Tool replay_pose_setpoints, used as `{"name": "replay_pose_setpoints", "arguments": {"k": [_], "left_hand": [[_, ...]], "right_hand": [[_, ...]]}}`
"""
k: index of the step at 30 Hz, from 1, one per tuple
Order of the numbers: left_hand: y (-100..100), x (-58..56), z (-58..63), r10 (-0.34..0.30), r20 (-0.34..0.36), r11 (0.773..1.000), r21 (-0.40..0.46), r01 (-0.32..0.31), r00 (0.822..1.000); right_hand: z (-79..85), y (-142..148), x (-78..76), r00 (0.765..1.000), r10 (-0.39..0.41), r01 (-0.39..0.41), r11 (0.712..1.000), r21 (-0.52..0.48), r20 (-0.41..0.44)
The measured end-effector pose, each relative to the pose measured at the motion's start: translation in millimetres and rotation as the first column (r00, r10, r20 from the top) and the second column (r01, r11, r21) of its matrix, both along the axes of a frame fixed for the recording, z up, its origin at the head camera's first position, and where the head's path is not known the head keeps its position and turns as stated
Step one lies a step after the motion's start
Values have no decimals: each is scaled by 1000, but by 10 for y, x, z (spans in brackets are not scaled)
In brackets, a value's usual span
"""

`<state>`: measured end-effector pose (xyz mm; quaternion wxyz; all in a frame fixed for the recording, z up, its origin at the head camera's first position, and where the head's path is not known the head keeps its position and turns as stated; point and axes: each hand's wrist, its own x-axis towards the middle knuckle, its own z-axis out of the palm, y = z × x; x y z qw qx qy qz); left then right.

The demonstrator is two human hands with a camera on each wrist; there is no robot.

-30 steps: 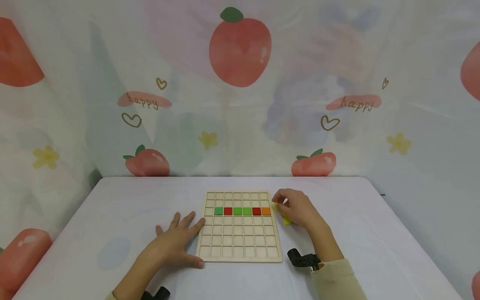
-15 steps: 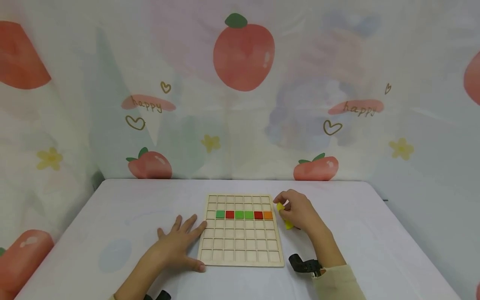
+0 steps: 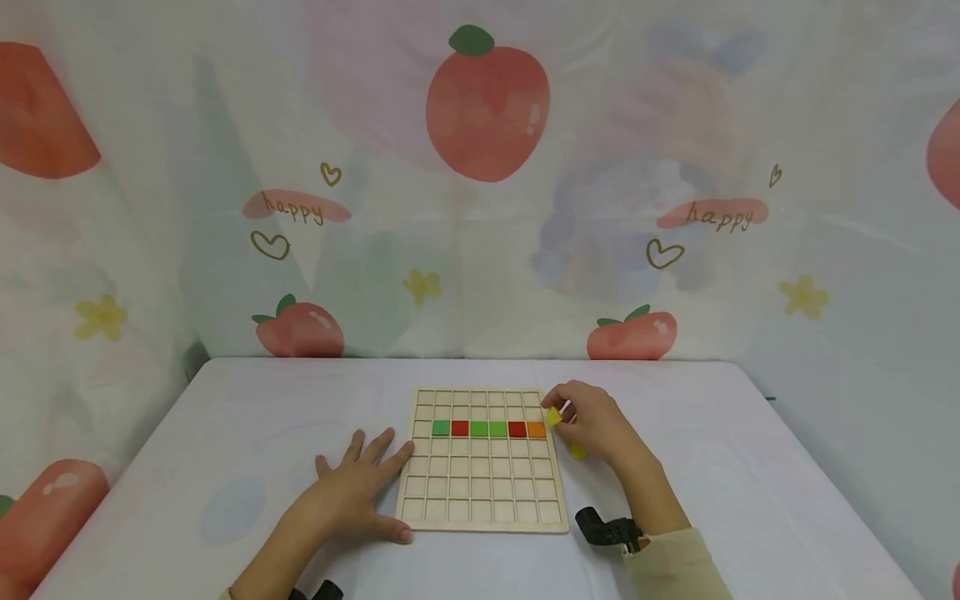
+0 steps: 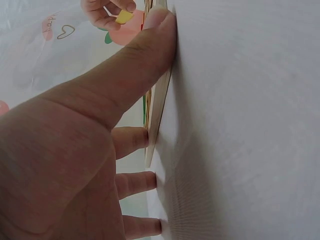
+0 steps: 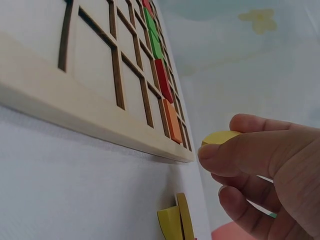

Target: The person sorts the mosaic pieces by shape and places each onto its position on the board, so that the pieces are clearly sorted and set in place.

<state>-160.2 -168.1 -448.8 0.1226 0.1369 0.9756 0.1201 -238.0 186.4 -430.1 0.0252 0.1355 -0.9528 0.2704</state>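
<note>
My right hand [image 3: 594, 423] pinches a small yellow tile [image 3: 554, 416] between thumb and fingers, just off the right edge of a wooden grid board [image 3: 480, 489]. In the right wrist view the yellow tile [image 5: 220, 137] is raised above the table. Other yellow pieces [image 5: 171, 222] lie beside the board, below that hand. Across the board runs a row of coloured tiles: teal, red, greens, red, and an orange tile [image 3: 536, 429] at the right end. My left hand [image 3: 352, 496] rests with fingers spread at the board's left edge, its thumb by the near left corner.
A white cloth covers the table [image 3: 712, 467]. Behind it hangs a fruit-printed curtain [image 3: 480, 250]. A black wrist camera mount [image 3: 603, 527] sticks out below my right wrist, near the board's right side.
My right hand has lifted the yellow tile away from the other yellow pieces and toward the board's right edge. My left hand stays in place. The head view has shifted slightly.
</note>
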Motion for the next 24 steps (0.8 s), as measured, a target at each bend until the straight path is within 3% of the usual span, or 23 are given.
{"name": "replay_pose_setpoints", "arguments": {"k": [24], "left_hand": [[-17, 2, 2, -13, -13, 1000, 7, 13, 1000]], "right_hand": [[-42, -138, 7, 996, 85, -85, 996, 3, -29]]}}
